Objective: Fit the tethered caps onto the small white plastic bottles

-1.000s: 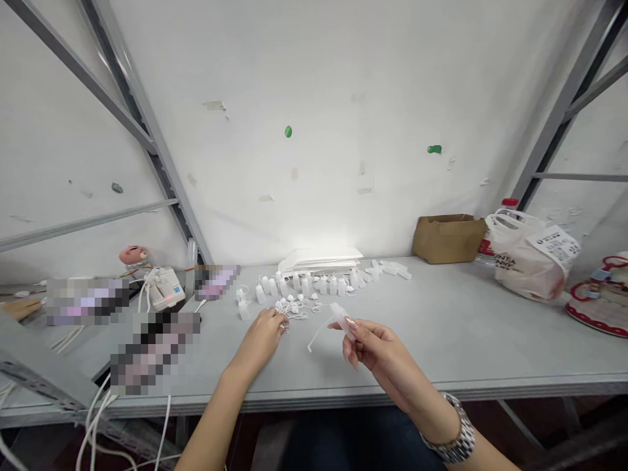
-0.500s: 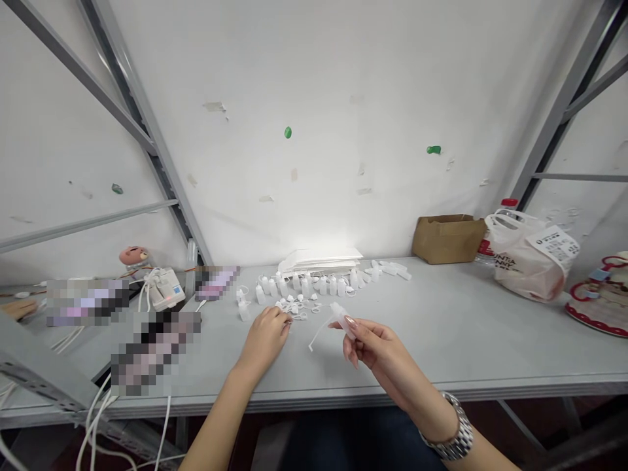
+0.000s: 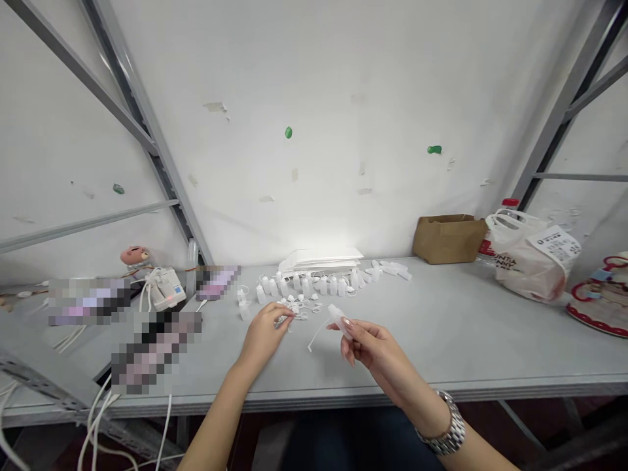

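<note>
Between the thumb and fingers of my right hand point(image 3: 366, 337) is a small translucent bottle point(image 3: 338, 319), tilted, with a thin strap point(image 3: 318, 333) hanging off its left side. My left hand point(image 3: 269, 326) is at the near left edge of a pile of small white caps point(image 3: 300, 305), its fingertips pinched together; what they hold, if anything, is too small to name. Behind the pile, small white bottles point(image 3: 307, 285) stand in a loose row. More translucent bottles point(image 3: 392, 269) lie on their sides at the back right of the row.
A white stack of sheets point(image 3: 321, 260) rests against the wall. Phones point(image 3: 218, 282), cables and a white power strip point(image 3: 167, 289) occupy the left. On the right are a cardboard box point(image 3: 449, 239), a plastic bag point(image 3: 530, 261) and a red-trimmed item point(image 3: 601, 297).
My left hand has shifted slightly, its thumb and fingertips now showing pinched together at the caps. The right hand with its bottle has moved slightly left.
</note>
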A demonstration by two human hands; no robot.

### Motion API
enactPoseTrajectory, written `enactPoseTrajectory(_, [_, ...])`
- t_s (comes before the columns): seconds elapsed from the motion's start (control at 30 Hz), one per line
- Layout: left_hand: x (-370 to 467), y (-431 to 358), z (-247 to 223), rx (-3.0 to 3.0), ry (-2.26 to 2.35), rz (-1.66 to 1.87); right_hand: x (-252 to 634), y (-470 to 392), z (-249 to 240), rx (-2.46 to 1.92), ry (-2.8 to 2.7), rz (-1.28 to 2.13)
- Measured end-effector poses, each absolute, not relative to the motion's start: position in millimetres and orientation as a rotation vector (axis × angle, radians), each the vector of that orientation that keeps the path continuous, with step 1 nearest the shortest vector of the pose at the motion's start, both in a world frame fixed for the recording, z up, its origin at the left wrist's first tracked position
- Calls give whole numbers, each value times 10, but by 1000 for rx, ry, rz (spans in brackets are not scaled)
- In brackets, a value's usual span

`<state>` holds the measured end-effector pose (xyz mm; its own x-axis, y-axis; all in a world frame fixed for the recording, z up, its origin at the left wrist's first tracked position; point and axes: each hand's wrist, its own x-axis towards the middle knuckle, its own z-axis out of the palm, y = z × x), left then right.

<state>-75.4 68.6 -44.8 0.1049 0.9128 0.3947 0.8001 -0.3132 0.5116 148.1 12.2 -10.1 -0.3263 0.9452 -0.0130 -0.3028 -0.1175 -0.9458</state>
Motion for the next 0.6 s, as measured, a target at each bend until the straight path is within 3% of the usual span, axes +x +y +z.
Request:
enactPoseTrajectory(0.3, [-870,747,-427,2005,1819,1065,1456,246,-269,-907,-1142,1620])
enactPoseTrajectory(0.6, [-1001,672,-432,1907,1927,869,1411,186,-212,-918,-1137,1648])
